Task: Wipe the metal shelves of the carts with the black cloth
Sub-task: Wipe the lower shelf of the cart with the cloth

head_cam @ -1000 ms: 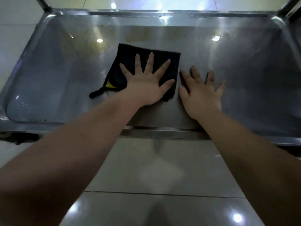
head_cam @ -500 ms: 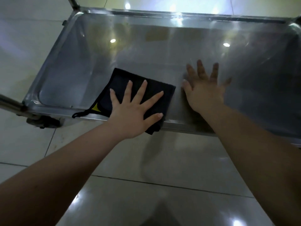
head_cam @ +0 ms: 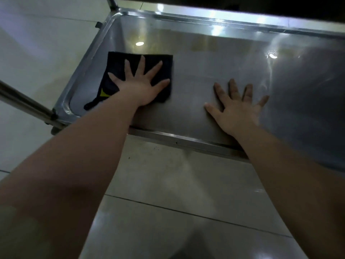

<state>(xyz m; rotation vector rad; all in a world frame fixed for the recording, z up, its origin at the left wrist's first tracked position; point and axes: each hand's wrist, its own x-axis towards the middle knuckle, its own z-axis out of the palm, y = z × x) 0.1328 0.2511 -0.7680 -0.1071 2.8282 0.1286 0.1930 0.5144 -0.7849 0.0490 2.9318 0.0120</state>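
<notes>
Left hand flat, fingers splayed, pressing black cloth near metal shelf left edge; right hand flat on bare shelf mid-front, fingers spread, holding nothing.

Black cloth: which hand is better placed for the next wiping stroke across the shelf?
Left. The left hand lies flat, fingers spread, on the black cloth at the left end of the metal shelf. The right hand rests on bare metal, apart from the cloth, so it likely just braces.
</notes>
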